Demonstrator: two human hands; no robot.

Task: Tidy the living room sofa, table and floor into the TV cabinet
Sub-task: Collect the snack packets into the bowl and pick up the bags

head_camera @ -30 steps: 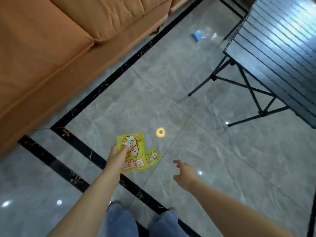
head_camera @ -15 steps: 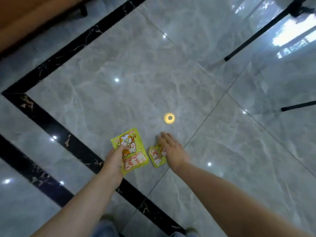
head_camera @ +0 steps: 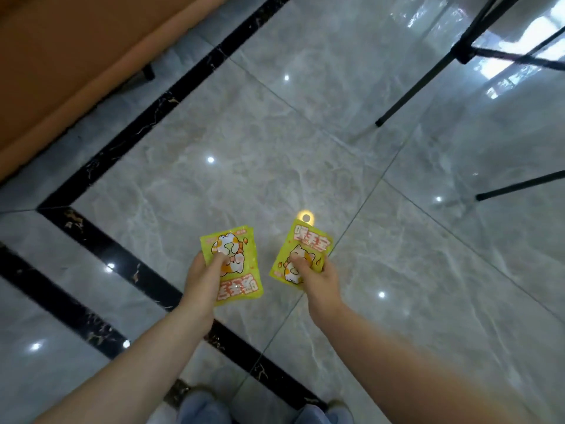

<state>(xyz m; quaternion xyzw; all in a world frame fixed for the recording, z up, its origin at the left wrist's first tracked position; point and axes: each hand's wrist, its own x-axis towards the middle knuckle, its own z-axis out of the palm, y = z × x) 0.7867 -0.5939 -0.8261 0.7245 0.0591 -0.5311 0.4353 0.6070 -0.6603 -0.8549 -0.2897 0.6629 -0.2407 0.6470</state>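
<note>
Floor (head_camera: pixel 305 133): grey marble tile with a black inlaid border, glossy, dotted with lamp reflections. 1 small yellow ring (head_camera: pixel 306 216) lies on it, just beyond the right-hand packet.

Sofa (head_camera: pixel 61 56): orange, upper left corner, 1 dark foot visible.

Table legs (head_camera: pixel 428 78): black folding frame, upper right, well apart from the hands.

Left packet (head_camera: pixel 241 270): yellow-green snack pouch with a cartoon cat, pinched by the left hand (head_camera: pixel 204 276), thumb on its face, lifted clear of the floor.

Right packet (head_camera: pixel 305 243): matching pouch, pinched by the right hand (head_camera: pixel 318 276) the same way, also off the floor.

Step in hand: floor pickup; 2 packets gathered, 1 per hand. The TV cabinet is not in view.

Next move, by judgement: collect the ring, which calls for freeing a finger or stacking both packets in 1 hand, then carry all to the cabinet.

Change from 0.5 s ago: the right packet then lay on the floor under the reaching right hand; it is now gripped and raised.
</note>
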